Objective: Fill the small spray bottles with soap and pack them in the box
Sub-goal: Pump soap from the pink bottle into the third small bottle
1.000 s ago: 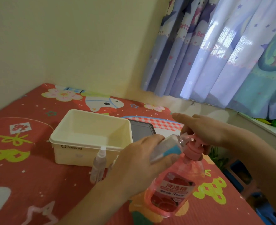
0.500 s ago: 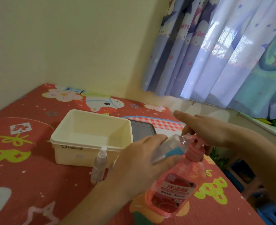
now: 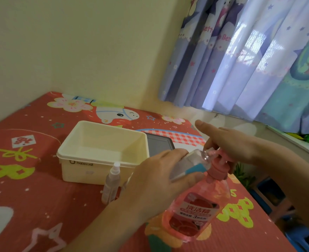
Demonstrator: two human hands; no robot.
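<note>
On the red patterned table [image 3: 31,193], toward the left, a cream box [image 3: 102,153] stood open, and just in front of its near wall a small capped spray bottle [image 3: 111,182] stood upright, clear and pale. A dark grey lid [image 3: 160,145] lay flat against the box's right side, partly hidden by the left hand.

The left hand [image 3: 155,184] was curled round a small clear spray bottle [image 3: 191,165] with a blue band, tilted nearly sideways, its open mouth held up against the pump of the pink soap bottle [image 3: 193,210]. The hand covered most of that small bottle, so how much soap it held could not be told.

The soap bottle leaned toward the right, its base on the table, pink liquid showing through its walls behind a printed label. The right hand [image 3: 235,144] gripped its pink pump head [image 3: 218,167] from above, lower fingers curled about it while the forefinger stuck out straight toward the wall. Blue cartoon curtains [image 3: 250,57] hung behind on the right.
</note>
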